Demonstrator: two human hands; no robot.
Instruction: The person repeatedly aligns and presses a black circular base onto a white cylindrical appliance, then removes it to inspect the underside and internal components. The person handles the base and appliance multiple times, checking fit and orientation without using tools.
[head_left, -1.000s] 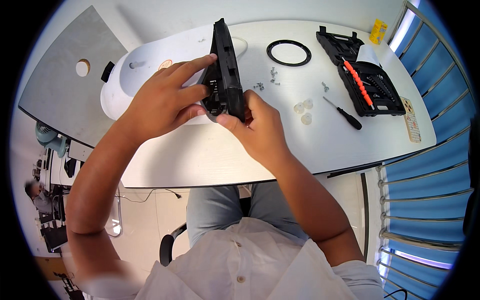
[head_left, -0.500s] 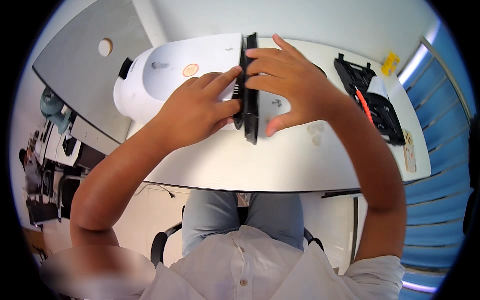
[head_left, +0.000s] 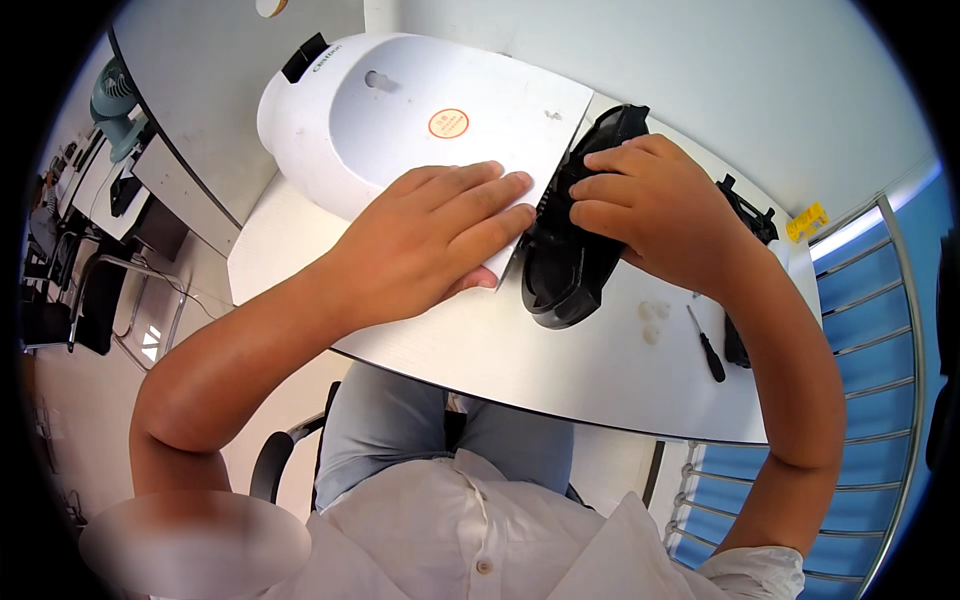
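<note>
Round label (head_left: 449, 123), green lettering (head_left: 327, 58) on white housing (head_left: 405, 128)

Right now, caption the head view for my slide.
Left hand on a white housing, right hand on a black part.

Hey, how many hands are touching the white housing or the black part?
2: the left hand lies on the white housing near its straight edge; the right hand is on the black part.

A greenish fan (head_left: 112, 92) stands at the left, while a yellow box (head_left: 807, 222) is near the metal railing (head_left: 917, 350).
</note>
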